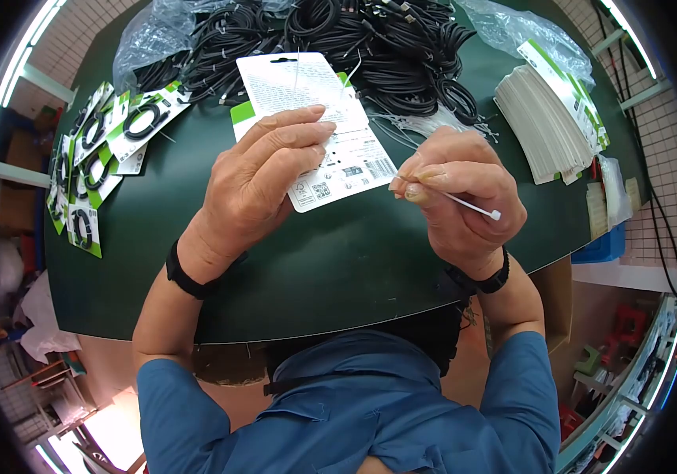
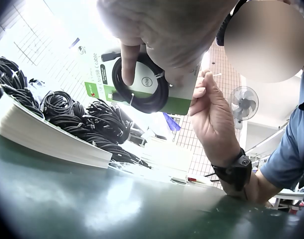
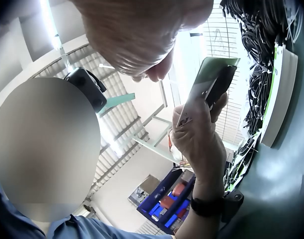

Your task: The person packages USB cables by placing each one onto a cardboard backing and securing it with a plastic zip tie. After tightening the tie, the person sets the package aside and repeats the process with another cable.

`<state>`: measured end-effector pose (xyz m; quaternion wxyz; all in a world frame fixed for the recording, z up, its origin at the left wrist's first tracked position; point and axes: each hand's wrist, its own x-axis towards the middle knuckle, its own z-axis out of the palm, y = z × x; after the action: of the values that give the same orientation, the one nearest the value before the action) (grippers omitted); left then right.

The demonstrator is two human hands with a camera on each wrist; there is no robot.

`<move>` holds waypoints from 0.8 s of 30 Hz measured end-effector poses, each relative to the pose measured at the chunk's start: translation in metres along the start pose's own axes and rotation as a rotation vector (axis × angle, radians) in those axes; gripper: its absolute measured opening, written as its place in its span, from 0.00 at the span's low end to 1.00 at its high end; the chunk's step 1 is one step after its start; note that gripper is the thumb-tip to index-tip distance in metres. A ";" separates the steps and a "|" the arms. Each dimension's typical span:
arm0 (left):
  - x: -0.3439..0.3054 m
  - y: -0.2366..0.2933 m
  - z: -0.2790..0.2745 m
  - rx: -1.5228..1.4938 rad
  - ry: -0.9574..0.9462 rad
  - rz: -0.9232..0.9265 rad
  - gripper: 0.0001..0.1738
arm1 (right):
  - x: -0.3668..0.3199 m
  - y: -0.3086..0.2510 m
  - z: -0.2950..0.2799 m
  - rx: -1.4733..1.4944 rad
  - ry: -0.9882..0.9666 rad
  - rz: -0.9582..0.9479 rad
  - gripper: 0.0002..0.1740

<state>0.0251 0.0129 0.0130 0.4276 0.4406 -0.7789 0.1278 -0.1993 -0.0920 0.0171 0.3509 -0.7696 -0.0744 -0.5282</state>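
My left hand (image 1: 247,174) grips a white and green packaging card (image 1: 354,162), its printed back facing up in the head view. On the card's other face, a coiled black cable (image 2: 151,103) shows in the left wrist view, with a finger lying across the coil. Thin white strips (image 1: 352,73) poke up through the card near its top. Close to the card's lower right corner, my right hand (image 1: 472,186) pinches a white cable tie (image 1: 474,208) between thumb and fingertips, its square head pointing down to the right.
Behind the card lies a big heap of coiled black cables (image 1: 401,55). Loose white cable ties (image 1: 433,121) lie before it. Carded cables (image 1: 137,126) are piled on the left. A stack of cards (image 1: 543,118) stands right on the green table (image 1: 338,268). Clear plastic bags (image 1: 157,39) sit behind.
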 end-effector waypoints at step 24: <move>0.002 0.005 -0.002 0.006 -0.017 0.019 0.14 | 0.000 0.004 0.005 -0.057 -0.060 0.044 0.14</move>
<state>0.0220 0.0155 0.0160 0.4186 0.4354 -0.7862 0.1305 -0.1939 -0.0917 0.0139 0.3377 -0.7963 -0.0529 -0.4990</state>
